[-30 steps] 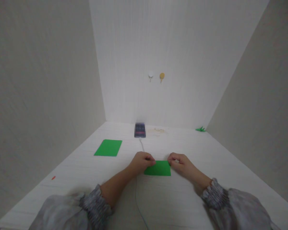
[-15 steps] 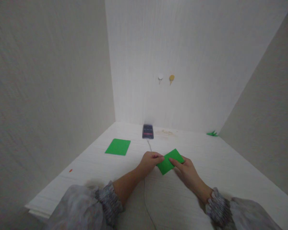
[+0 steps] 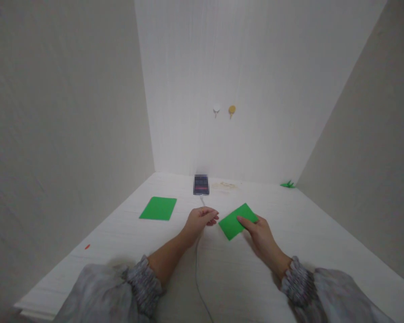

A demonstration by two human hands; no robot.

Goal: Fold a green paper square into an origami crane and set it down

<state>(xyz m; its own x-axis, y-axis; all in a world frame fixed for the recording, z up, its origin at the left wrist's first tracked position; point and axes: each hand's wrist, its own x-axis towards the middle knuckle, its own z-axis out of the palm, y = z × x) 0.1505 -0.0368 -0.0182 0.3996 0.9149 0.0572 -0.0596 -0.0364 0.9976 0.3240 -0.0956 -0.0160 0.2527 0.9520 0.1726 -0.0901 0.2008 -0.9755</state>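
Observation:
A folded green paper [image 3: 234,220], rectangular and tilted, is pinched in my right hand [image 3: 261,233], with the thumb on top and the other fingers beneath. Just left of the paper, apart from it, is my left hand [image 3: 202,219]. Its fingers are loosely curled, and nothing shows between them. A flat green square sheet [image 3: 158,208] lies on the white table [image 3: 309,233], to the left of my left hand.
A phone-like device [image 3: 201,185] stands near the back wall, its white cable [image 3: 197,273] running toward me. A small green folded piece [image 3: 288,184] sits in the back right corner. An orange-red bit [image 3: 87,246] lies at left. Two hooks, white [image 3: 216,109] and yellow [image 3: 232,109], are on the wall.
My left hand has let go of the folded green paper and moved left. My right hand still holds the paper. The whole view has shifted slightly.

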